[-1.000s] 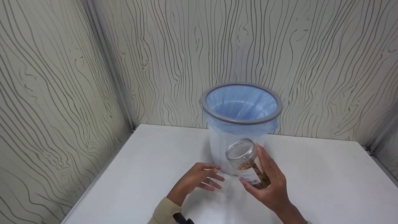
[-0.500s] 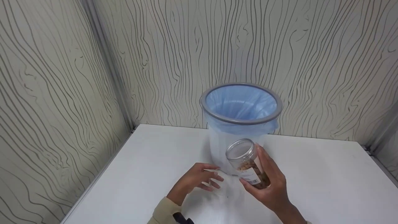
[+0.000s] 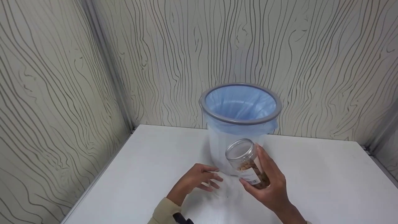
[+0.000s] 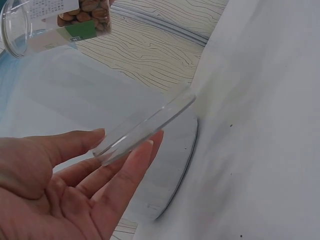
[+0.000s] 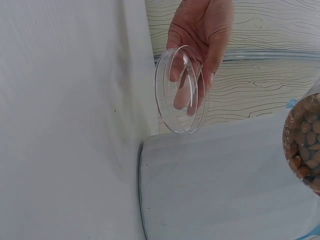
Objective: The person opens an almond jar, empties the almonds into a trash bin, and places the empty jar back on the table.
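My right hand (image 3: 275, 188) grips a clear plastic jar (image 3: 244, 160) by its side. The jar is lidless, tilted with its mouth up and to the left, and carries a white label with a barcode. Brown almonds (image 5: 306, 150) fill its lower part. Lower and to the left, my left hand (image 3: 197, 179) pinches a clear round lid (image 4: 150, 120) between thumb and fingers; the lid is nearly invisible in the head view. In the right wrist view, the lid (image 5: 162, 95) stands on edge in front of the fingers. Lid and jar are apart.
Behind the hands stands a whitish bin (image 3: 219, 146) with a grey rim (image 3: 242, 122) and a blue bag liner (image 3: 239, 107). It rests on a white table (image 3: 323, 174). Wood-patterned panels (image 3: 174, 62) enclose the table at the back and left.
The fingers of my left hand have drawn in slightly around the lid. My right hand and the jar have stayed nearly still.
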The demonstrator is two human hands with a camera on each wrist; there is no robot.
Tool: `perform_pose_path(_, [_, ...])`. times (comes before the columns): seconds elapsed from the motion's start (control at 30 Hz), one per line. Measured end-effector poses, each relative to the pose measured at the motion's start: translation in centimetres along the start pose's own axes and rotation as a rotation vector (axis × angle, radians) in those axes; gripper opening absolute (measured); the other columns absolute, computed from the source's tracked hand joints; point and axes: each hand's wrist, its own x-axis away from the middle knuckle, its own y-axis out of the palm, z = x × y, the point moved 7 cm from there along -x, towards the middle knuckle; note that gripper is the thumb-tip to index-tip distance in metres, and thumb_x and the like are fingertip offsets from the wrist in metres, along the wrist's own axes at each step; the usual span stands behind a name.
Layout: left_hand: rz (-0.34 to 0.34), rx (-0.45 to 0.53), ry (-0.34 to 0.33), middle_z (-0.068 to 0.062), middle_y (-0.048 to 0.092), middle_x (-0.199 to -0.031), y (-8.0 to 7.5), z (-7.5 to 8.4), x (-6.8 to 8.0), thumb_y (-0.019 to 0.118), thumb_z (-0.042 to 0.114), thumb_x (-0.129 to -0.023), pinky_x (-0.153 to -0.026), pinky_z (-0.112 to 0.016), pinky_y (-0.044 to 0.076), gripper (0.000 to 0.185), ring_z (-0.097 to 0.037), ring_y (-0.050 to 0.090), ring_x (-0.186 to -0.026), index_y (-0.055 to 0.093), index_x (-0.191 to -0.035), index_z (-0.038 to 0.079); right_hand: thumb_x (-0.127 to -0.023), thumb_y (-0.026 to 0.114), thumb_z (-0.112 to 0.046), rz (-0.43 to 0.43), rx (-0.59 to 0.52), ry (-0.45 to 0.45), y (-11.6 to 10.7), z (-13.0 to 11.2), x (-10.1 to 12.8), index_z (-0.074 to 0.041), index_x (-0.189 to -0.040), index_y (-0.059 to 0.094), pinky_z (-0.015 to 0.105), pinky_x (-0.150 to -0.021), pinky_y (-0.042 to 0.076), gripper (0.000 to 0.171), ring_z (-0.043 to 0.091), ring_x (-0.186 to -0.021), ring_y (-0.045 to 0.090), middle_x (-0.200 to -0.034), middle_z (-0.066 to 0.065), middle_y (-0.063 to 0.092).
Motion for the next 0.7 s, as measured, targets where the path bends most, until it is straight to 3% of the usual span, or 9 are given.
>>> perform_pose_path(0.7, [0.005, 0.002, -0.015, -0.01, 0.077, -0.103, -0.13, -0.26, -0.11, 0.066, 0.015, -0.097, -0.073, -0.04, 0.061, 0.039, -0.028, 0.076, -0.088, 0.064, -0.133, 0.0, -0.085, 0.08, -0.043, 0.01, -0.014, -0.014, -0.02, -0.23, -0.22, 0.017, -0.138, 0.048, 0.027, -0.112, 0.038, 0.087, 0.024, -0.139, 0.049, -0.141, 0.034, 0.052])
